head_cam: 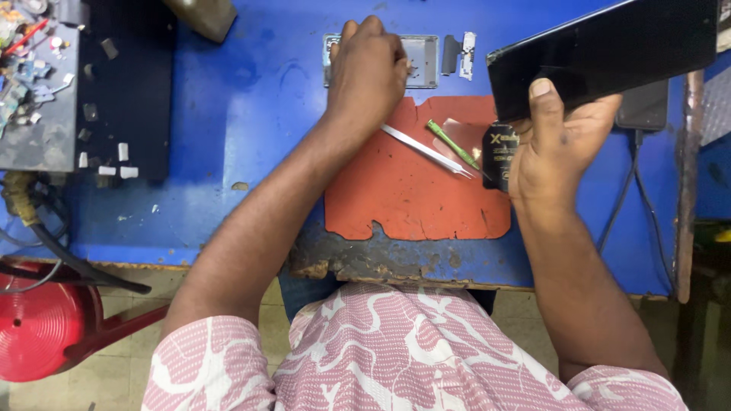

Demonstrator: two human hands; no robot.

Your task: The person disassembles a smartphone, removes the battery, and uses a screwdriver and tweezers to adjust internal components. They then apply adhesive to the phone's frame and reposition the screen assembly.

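1. Black phone (609, 49): raised over the far right of the desk (228, 114), gripped in the right hand (552, 148), fingers closed on its edge.
2. Left hand (368, 72): fingers curled down on the small grey tray (422, 61), far centre; contents hidden.
3. Step, as judged: picking a small part.
4. Tweezers (426, 151) and green screwdriver (451, 143) lie on the red mat (403, 198); next move calls for fine grip.

Worn blue workbench (228, 152), red plastic stool (38, 323), pale tiled floor (152, 293).
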